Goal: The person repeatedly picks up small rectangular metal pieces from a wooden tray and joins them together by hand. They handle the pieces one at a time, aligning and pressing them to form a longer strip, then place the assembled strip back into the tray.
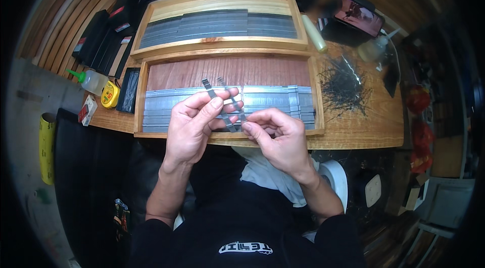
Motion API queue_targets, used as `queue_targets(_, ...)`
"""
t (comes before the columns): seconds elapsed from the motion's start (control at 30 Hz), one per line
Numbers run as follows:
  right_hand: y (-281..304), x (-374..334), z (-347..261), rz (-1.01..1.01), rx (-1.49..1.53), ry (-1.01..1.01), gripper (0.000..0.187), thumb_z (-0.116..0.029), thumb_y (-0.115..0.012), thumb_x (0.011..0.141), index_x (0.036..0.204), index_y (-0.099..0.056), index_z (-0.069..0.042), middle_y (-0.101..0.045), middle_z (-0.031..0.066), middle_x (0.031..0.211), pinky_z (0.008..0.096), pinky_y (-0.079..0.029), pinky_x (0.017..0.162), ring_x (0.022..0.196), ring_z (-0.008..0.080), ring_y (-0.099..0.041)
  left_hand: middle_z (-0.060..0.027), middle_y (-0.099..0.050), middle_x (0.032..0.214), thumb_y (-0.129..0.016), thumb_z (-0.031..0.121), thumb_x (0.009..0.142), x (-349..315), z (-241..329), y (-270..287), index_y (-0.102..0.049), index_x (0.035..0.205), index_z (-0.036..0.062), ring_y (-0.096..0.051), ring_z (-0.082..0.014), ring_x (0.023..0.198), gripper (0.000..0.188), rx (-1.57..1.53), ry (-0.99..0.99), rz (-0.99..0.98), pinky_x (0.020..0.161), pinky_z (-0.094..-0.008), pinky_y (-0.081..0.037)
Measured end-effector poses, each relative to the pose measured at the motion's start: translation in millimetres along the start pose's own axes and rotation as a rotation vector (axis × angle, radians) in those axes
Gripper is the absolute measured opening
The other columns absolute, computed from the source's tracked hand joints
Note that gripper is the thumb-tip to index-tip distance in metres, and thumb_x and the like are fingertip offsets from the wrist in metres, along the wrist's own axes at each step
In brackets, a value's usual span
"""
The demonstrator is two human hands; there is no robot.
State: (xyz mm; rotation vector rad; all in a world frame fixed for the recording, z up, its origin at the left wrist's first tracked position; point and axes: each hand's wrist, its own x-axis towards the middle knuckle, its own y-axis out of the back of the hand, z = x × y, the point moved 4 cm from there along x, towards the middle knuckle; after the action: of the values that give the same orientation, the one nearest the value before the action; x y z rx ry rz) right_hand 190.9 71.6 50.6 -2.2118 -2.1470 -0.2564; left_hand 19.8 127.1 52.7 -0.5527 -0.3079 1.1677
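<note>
My left hand is closed over the near wooden tray, its thumb pressing a thin, dark grey metal strip against the fingers. A second slim metal strip slants beside the first and passes across the left fingertips. Its lower end is pinched between thumb and forefinger of my right hand. Both strips tilt up and to the left, with banded upper ends. Below the hands, rows of similar grey strips lie packed along the front of the near tray; the hands hide some of them.
Behind stands another wooden tray of grey strips. A tangled heap of thin dark scraps lies at the right, below a propped phone. At the left are a yellow tape measure, a green-tipped bottle and black boxes.
</note>
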Motion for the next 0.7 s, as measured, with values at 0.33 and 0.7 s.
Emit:
queue_targets(0.33,-0.8,-27.1,-10.6,-0.075,-0.203,0.129,0.015,0.0,-0.078,0.086,0.1,-0.072,0.002,-0.076,0.0125,0.087,0.0276,-0.057,0.064,0.073,0.0168,-0.073,-0.0252,-0.071,0.115,-0.058,0.005,0.103,-28.5,-19.6,-3.2,-0.058,0.126,-0.0073,-0.072,-0.0325,0.107,0.026,0.066,0.097,0.035,0.092,-0.0432,-0.063)
queue_targets(0.7,7.3,-127.5,21.6,-0.211,-0.229,0.278,0.025,0.004,-0.08,0.079,0.102,-0.074,0.002,-0.072,0.0124,0.091,0.0311,-0.059,0.066,0.078,0.0246,-0.072,-0.0236,-0.073,0.109,-0.06,-0.001,0.101,-81.7,-65.6,-23.0,-0.063,0.119,-0.0078,-0.074,-0.0308,0.103,0.02,0.036,0.472,-0.033,0.089,-0.0413,-0.063)
